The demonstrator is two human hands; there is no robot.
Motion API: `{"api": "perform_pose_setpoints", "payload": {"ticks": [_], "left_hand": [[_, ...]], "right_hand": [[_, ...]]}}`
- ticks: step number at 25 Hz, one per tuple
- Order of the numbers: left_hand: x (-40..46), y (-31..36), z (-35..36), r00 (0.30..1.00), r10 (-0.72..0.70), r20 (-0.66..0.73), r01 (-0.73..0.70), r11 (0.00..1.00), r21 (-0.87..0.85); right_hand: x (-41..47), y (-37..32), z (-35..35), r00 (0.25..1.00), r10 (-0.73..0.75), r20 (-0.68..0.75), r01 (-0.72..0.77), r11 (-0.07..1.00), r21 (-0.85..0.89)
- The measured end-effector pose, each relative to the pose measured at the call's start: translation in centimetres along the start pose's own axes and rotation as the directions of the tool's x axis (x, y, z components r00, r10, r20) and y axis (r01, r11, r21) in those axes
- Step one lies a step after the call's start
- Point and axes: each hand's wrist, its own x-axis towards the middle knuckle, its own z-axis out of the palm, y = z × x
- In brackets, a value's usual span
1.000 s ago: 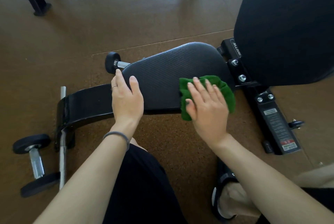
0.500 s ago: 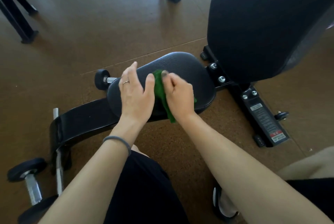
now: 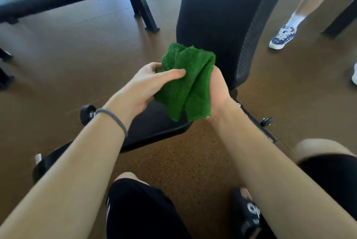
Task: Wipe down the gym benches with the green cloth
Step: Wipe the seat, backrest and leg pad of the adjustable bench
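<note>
Both hands hold the green cloth (image 3: 185, 82) bunched up in the air, off the bench. Left hand (image 3: 143, 88) pinches its near left side, thumb pressed across the fabric; right hand (image 3: 217, 92) grips it from the right, fingers hidden behind the folds. Below the grip lies the black seat pad (image 3: 154, 123); beyond it rises the upright back pad (image 3: 216, 12)

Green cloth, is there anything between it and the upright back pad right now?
Nothing visible does. The green cloth is bunched between the left hand and right hand, lifted off the seat pad. The back pad rises directly behind it with open space between.
</note>
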Motion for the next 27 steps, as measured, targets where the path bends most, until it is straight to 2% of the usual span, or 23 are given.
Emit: {"api": "perform_pose_setpoints", "payload": {"ticks": [3, 5, 8, 9, 10, 11, 12, 13, 14, 15, 16, 17, 19, 20, 21, 23, 25, 27], "left_hand": [[-0.1, 0.6, 1.3, 0.999, -0.034, 0.028, 0.035, 0.998, -0.045], [-0.2, 0.5, 2.6, 0.996, -0.011, 0.083, 0.022, 0.991, -0.129], [-0.7, 1.3, 4.6, 0.998, 0.015, 0.053, -0.003, 0.975, -0.222], [-0.7, 1.8, 5.1, 1.0, 0.013, 0.009, -0.01, 0.967, -0.254], [-0.6, 2.5, 5.5, 0.998, 0.016, -0.055, -0.032, 0.958, -0.286], [-0.4, 3.3, 5.8, 0.99, 0.016, -0.14, -0.06, 0.947, -0.316], [-0.1, 4.2, 6.0, 0.972, 0.007, -0.236, -0.092, 0.931, -0.353], [0.1, 5.2, 6.1, 0.945, -0.003, -0.326, -0.132, 0.911, -0.391], [0.3, 6.2, 6.2, 0.92, -0.006, -0.393, -0.176, 0.888, -0.425], [0.4, 7.2, 6.7, 0.894, 0.011, -0.448, -0.237, 0.86, -0.451], [0.5, 8.2, 7.4, 0.87, 0.048, -0.49, -0.305, 0.834, -0.461], [0.6, 9.2, 8.6, 0.845, 0.101, -0.524, -0.37, 0.819, -0.439], [0.9, 10.8, 11.5, 0.797, 0.225, -0.561, -0.472, 0.81, -0.346], [1.0, 11.6, 13.0, 0.777, 0.279, -0.564, -0.51, 0.804, -0.305], [1.1, 12.1, 14.1, 0.766, 0.32, -0.558, -0.534, 0.799, -0.276], [1.3, 12.4, 15.2, 0.774, 0.382, -0.504, -0.565, 0.776, -0.28], [1.3, 12.2, 15.1, 0.816, 0.365, -0.448, -0.541, 0.754, -0.372], [1.4, 12.0, 14.8, 0.808, 0.321, -0.494, -0.529, 0.764, -0.369]], "right_hand": [[-0.1, -2.3, -0.2, 0.998, 0.06, -0.017, -0.062, 0.983, -0.174], [-0.3, -3.7, -0.7, 0.996, 0.054, -0.07, -0.078, 0.911, -0.406], [-0.8, -5.7, -1.8, 0.993, 0.045, -0.108, -0.104, 0.759, -0.643], [-1.3, -6.5, -2.1, 0.998, -0.024, -0.064, -0.031, 0.674, -0.738], [-1.9, -7.6, -2.5, 0.987, -0.16, 0.031, 0.113, 0.533, -0.838], [-2.4, -8.9, -2.9, 0.912, -0.381, 0.153, 0.303, 0.371, -0.878], [-3.1, -10.7, -3.1, 0.764, -0.598, 0.244, 0.478, 0.269, -0.836], [-4.0, -12.6, -3.2, 0.592, -0.759, 0.271, 0.616, 0.21, -0.759], [-4.1, -14.4, -3.3, 0.414, -0.879, 0.237, 0.703, 0.143, -0.696], [-4.0, -16.1, -3.1, 0.304, -0.935, 0.185, 0.757, 0.119, -0.643], [-3.1, -17.4, -2.8, 0.307, -0.946, 0.1, 0.782, 0.191, -0.593], [-2.3, -18.0, -2.4, 0.394, -0.919, 0.02, 0.783, 0.324, -0.531], [-0.9, -17.9, -1.6, 0.639, -0.767, -0.055, 0.672, 0.592, -0.444], [-0.3, -17.7, -1.7, 0.7, -0.713, -0.029, 0.632, 0.638, -0.44], [0.2, -17.2, -2.0, 0.715, -0.699, 0.005, 0.623, 0.634, -0.458], [1.0, -16.2, -2.6, 0.686, -0.726, 0.042, 0.642, 0.578, -0.503], [1.7, -16.1, -2.9, 0.59, -0.806, 0.054, 0.705, 0.48, -0.522], [2.4, -15.8, -2.8, 0.485, -0.869, 0.096, 0.76, 0.364, -0.539]]}}
